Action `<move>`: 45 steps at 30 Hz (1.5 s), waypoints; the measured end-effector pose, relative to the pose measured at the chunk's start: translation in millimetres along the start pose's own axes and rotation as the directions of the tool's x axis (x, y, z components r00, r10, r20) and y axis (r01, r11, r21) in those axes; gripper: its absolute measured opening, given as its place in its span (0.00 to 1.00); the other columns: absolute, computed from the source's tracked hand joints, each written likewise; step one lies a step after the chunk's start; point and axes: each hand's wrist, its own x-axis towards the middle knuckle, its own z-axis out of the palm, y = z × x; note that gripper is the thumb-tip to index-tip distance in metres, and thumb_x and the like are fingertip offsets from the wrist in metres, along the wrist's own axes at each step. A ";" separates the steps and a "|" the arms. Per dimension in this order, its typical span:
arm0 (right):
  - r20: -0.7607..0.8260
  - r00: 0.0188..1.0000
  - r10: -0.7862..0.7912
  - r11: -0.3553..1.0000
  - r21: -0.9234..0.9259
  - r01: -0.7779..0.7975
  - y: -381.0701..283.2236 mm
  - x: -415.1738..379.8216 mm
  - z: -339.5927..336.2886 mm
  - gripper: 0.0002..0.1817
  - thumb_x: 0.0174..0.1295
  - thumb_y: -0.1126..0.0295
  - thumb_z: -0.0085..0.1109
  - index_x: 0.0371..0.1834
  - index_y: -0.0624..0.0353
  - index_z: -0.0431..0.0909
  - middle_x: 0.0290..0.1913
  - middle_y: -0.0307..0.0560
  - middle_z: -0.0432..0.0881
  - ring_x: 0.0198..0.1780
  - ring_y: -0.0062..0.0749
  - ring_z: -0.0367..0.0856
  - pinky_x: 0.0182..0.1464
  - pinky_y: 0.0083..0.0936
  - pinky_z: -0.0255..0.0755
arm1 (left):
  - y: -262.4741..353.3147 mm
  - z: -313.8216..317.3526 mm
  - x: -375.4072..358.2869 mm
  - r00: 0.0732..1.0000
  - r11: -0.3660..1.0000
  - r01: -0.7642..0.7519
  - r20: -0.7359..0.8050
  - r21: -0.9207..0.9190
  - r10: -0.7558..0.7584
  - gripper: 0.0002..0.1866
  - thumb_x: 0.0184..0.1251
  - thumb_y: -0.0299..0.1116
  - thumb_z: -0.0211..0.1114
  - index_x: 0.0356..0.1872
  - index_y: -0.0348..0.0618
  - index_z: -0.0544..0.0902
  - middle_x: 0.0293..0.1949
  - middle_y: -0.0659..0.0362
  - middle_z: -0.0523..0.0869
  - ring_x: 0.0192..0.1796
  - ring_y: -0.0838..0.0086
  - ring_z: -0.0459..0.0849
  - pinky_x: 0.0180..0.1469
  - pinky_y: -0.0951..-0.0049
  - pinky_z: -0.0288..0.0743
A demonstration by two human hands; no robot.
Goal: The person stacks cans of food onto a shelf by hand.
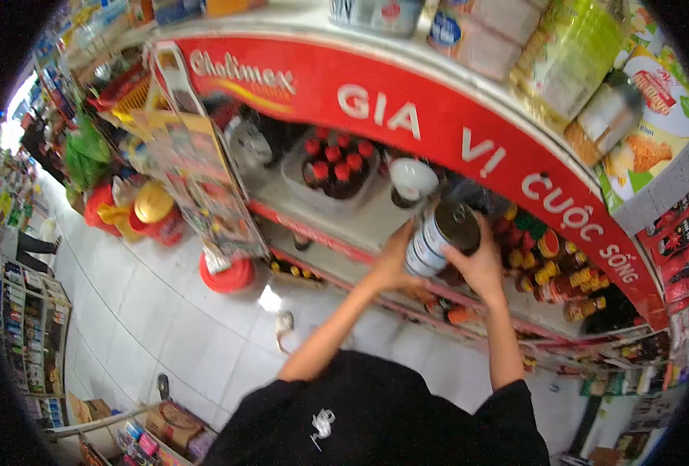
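A large can with a white and blue label is held between both hands at the front of the red-fronted shelf. My left hand presses on the can's left side, fingers partly hidden behind it. On the opposite side, my right hand wraps the can near its dark round top. Just behind the can stands a white bowl-shaped thing. Farther left on the shelf sits a clear plastic tub of small red-capped bottles.
A red sign board arches above the shelf opening. Sauce bottles crowd the shelf at right. Overhead are an oil bottle and a yellow-white box. Red tubs stand on the tiled floor at left.
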 end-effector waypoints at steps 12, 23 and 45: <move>-0.024 0.999 -0.032 0.997 0.068 0.033 -17.2 -13.1 -4.4 0.38 0.37 0.59 0.75 0.55 0.54 0.71 0.49 0.51 0.80 0.50 0.42 0.80 0.52 0.33 0.72 | 39.1 -12.0 -16.8 0.998 0.997 0.068 -0.006 0.029 -0.068 0.60 0.28 0.44 0.77 0.68 0.41 0.52 0.53 0.42 0.77 0.52 0.49 0.78 0.51 0.60 0.75; 0.269 0.902 -0.337 0.818 0.558 0.139 -112.9 -9.9 -10.4 0.51 0.29 0.61 0.82 0.62 0.64 0.64 0.53 0.54 0.77 0.53 0.33 0.77 0.54 0.28 0.70 | 105.7 -129.9 -103.0 0.985 0.990 0.131 -0.124 0.054 -0.124 0.62 0.28 0.47 0.82 0.69 0.42 0.54 0.53 0.46 0.79 0.53 0.62 0.80 0.54 0.66 0.74; 0.334 0.941 -0.056 0.540 0.803 -0.252 -136.4 -26.7 113.9 0.49 0.46 0.54 0.72 0.68 0.63 0.55 0.30 0.41 0.79 0.34 0.20 0.77 0.41 0.17 0.69 | 238.7 -353.3 3.3 0.871 0.998 -0.039 -0.492 -0.045 0.012 0.54 0.17 0.34 0.81 0.56 0.30 0.63 0.52 0.47 0.77 0.53 0.60 0.79 0.59 0.61 0.71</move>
